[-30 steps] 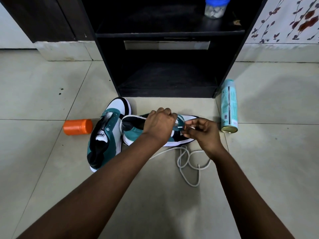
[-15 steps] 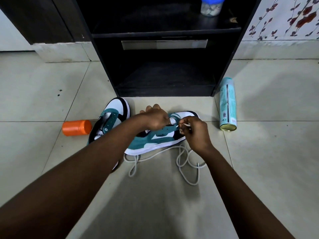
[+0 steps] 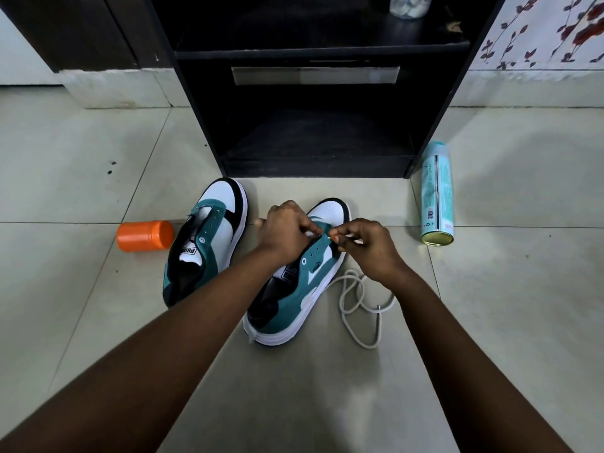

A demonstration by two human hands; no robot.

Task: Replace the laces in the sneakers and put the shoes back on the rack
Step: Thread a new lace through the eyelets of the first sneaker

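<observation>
Hands meeting at frame centre over right sneaker (image 3: 295, 299): left hand (image 3: 285, 233) pinching teal eyelet flap, right hand (image 3: 369, 246) pinching lace (image 3: 358, 308) tip. Rest of lace lying looped right of that sneaker. Left sneaker (image 3: 209, 237) lying unlaced left of centre, below rack (image 3: 313, 53). Orange jar (image 3: 145, 236) lying far left, spray can (image 3: 437, 194) right.

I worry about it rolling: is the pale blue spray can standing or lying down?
Lying down. The spray can rests on its side on the floor tiles, its round end facing the camera.
</observation>
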